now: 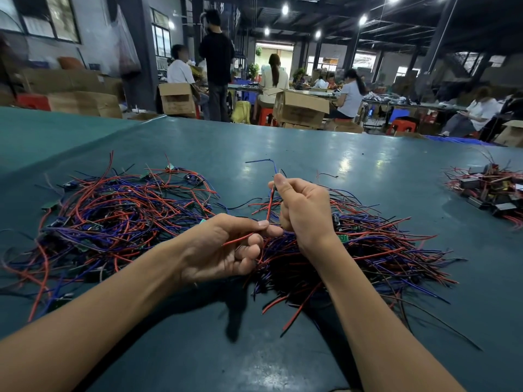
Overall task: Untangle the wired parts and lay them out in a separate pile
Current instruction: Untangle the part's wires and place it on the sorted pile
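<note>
The red wire (269, 206) runs near to far between my grips: left grip (223, 250) pinches its near part, right grip (302, 210) pinches its far end, above the right pile (382, 250).

No text can be read anywhere: the print on the cardboard boxes (177, 101) behind the table is too small and blurred to make out.
</note>
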Tool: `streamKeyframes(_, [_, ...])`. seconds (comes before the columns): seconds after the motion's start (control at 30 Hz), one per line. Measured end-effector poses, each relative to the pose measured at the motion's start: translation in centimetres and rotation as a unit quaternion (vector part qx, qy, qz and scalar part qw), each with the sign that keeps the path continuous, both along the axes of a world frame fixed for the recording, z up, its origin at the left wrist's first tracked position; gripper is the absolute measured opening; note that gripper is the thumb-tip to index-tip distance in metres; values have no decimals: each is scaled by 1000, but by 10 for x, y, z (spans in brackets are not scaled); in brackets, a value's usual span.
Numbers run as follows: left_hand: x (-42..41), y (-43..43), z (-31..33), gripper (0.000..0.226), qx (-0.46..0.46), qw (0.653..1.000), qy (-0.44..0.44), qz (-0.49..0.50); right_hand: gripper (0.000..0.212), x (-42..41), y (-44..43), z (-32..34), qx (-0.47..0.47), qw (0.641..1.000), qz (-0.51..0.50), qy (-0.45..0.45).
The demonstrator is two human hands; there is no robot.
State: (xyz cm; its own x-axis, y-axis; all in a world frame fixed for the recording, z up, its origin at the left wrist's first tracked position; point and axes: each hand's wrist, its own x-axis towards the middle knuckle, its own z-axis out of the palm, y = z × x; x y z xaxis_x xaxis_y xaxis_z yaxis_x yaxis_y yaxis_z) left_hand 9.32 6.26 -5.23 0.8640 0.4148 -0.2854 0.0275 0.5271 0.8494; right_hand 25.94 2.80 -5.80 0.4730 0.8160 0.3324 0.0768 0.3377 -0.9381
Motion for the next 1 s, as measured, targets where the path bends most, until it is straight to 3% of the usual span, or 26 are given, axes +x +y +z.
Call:
streamKeyframes(0.07, [-3,1,0,21,-8,1000,4,-20,27,-1,0,0,2,1000,-7,-2])
streamKeyframes(0.33, [-9,1,-7,24,96,975,23,-201,26,2,-1,2,-13,1000,-9,21])
streamKeyframes(0.57, [-26,20,-3,28,125,894,48,-428,35,6,-9,16,-15,989,63,132])
streamKeyframes(0.67, [-35,31,0,18,135,923,31,-358,40,6,-14,21,-26,969,144,197])
streamKeyframes(0.73, [-33,36,-3,27,107,968,-6,-228,42,3,-15,23,-28,948,208,241])
streamKeyframes(0.8, [-21,39,-7,34,116,990,-52,-66,37,-1,-16,23,-32,941,238,240])
streamKeyframes(0.9, [-5,42,-15,37,200,967,-103,123,27,-8,-14,20,-39,956,227,183])
streamKeyframes(1.0, [-3,44,-19,37,207,955,-157,142,23,-12,-11,14,-46,968,219,114])
